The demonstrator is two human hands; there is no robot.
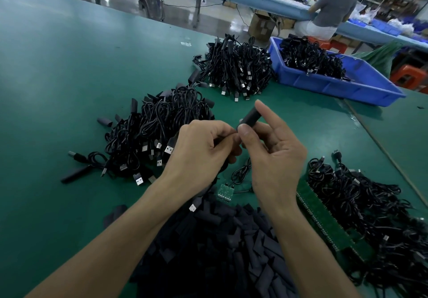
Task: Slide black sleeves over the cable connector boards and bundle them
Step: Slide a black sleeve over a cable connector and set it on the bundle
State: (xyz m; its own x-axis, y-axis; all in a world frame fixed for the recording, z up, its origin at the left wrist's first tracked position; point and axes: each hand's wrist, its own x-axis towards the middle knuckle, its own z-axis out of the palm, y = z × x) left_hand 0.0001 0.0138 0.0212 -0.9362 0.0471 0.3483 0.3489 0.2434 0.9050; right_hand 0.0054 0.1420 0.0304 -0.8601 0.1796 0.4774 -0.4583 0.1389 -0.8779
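Black on green: pinching sleeve (251, 117) between right hand (275, 156) thumb and forefinger above desk (69, 66), gripping cable (242, 170) in curled left hand (201, 145) just beside sleeve's lower end, holding both over sleeve pile (220, 240).

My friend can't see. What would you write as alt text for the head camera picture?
The right hand pinches a black sleeve while the left hand grips a cable beside it, above a green table. Loose sleeves are heaped in front; cable bundles lie beyond.
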